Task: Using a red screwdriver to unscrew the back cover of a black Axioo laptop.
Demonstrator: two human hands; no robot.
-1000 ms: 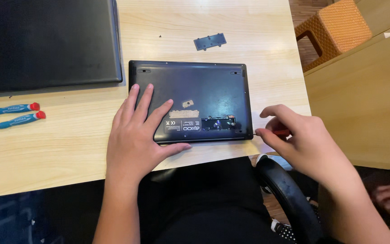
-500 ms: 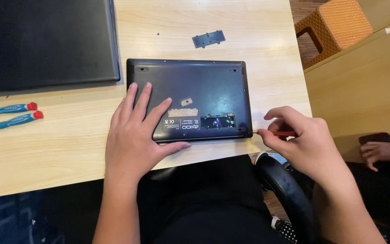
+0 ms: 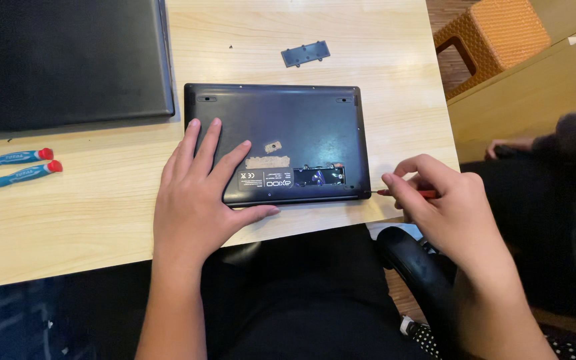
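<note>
Our left hand (image 3: 198,193) lies flat, fingers spread, on the laptop (image 3: 278,143), whose long axis runs left-right, while our right hand (image 3: 445,207) pinches a red screwdriver (image 3: 405,193) at its near-right corner.

I am seeing a black rectangular label (image 3: 266,181) with white print on the laptop underside (image 3: 301,127); above it a torn tan sticker (image 3: 266,162), possibly paper residue.
</note>
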